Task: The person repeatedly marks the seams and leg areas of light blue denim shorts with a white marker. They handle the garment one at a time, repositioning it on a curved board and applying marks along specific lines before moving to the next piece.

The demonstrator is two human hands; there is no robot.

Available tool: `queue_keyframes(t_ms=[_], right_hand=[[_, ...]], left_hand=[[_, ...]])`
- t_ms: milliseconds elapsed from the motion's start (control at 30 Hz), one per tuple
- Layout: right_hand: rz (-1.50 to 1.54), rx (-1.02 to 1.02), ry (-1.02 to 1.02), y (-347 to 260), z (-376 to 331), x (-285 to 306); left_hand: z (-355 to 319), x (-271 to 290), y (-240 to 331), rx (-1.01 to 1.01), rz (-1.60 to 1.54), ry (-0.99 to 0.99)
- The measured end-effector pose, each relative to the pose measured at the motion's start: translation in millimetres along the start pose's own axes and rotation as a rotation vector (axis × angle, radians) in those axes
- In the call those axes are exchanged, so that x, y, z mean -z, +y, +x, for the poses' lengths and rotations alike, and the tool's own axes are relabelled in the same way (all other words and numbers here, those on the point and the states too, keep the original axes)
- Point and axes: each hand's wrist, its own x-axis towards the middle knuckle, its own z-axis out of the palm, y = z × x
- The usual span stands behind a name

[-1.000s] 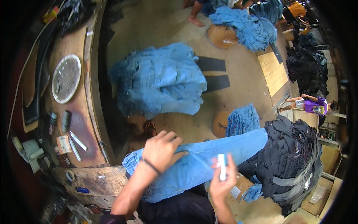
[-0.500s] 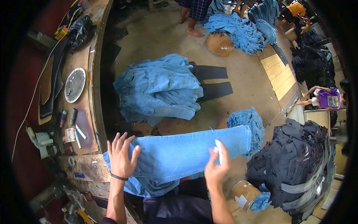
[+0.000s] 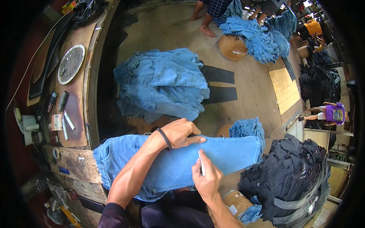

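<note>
Blue jeans (image 3: 167, 165) stretch across in front of me, waistband at the left and a leg pointing right. My left hand (image 3: 181, 133) reaches over them to the far edge; its thumb lies on the denim and the fingers curl over the edge, their tips hidden. Just nearer to me, my right hand (image 3: 207, 176) grips a slim white stick (image 3: 201, 161) upright, its upper end by the index fingertip. Whether the stick is chalk or a marker I cannot make out. Beyond lies a pile of blue jeans (image 3: 159, 83) with two dark legs poking out rightward.
At left, a bench (image 3: 76, 125) carries a round tray (image 3: 71, 64), pens and a dark bag. A heap of dark fabric (image 3: 281, 182) stands at right, beside a cardboard drum (image 3: 235, 203). Farther off are another drum (image 3: 231, 47), denim piles and several people.
My left hand has moved right from the waist end to the far edge of the leg and closed there. My right hand has shifted left and nearer. The whole view has turned slightly.
</note>
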Motion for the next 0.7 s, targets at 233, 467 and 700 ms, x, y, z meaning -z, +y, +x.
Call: queue_keyframes(t_ms=[233, 467, 700], right_hand=[[0.041, -0.191, -0.215, -4.3, -1.5, 12.2], [0.041, -0.094, -0.085, -18.0, -61.2, 30.8], [0.072, -0.129, -0.074, 8.5, -9.0, 5.1]], left_hand=[[7.3, -1.4, -0.9, -0.009, 0.079, 0.075], [5.2, -3.6, 0.4, -0.029, 0.085, 0.099], [7.4, -2.0, -0.6, -0.024, 0.05, 0.085]])
